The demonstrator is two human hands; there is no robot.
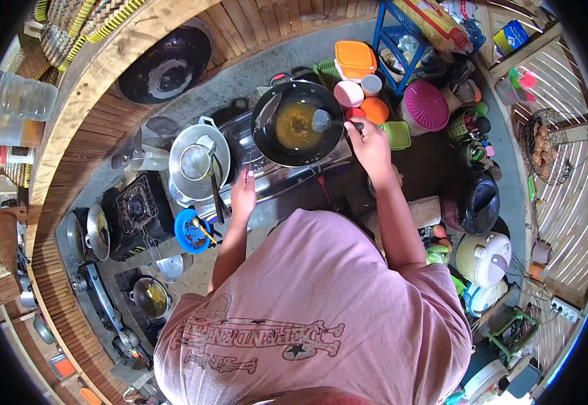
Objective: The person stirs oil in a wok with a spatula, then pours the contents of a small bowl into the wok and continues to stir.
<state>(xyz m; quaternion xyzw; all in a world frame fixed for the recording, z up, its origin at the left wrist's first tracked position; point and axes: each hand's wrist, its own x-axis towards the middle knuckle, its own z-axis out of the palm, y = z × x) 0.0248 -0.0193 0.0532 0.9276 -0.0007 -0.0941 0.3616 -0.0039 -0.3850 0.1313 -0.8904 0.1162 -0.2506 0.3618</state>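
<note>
- One grey worktop runs along the slatted wall and carries all the cooking gear.
- One steel stove stands on the worktop, directly in front of the person.
- One dark wok sits at the back left of the worktop, well apart from the stove.
- One black pan sits on the right side of the stove. It holds a shallow pool of yellow-brown liquid.
- One metal pot stands just left of the black pan, with a strainer resting in it.
- One pink-lidded container stands to the right of the pan, among tubs and cups.
- One blue bowl sits on the near left, below the metal pot, with a utensil in it.
- Right hand: at the right rim of the black pan, fingers clamped on the handle of the spatula.
- Left hand: at the front edge of the stove, below the left rim of the pan. Whether its fingers are apart or closed on anything cannot be told.
- Spatula: blade inside the black pan, on the right edge of the liquid, with its handle running right into the right hand.
</note>
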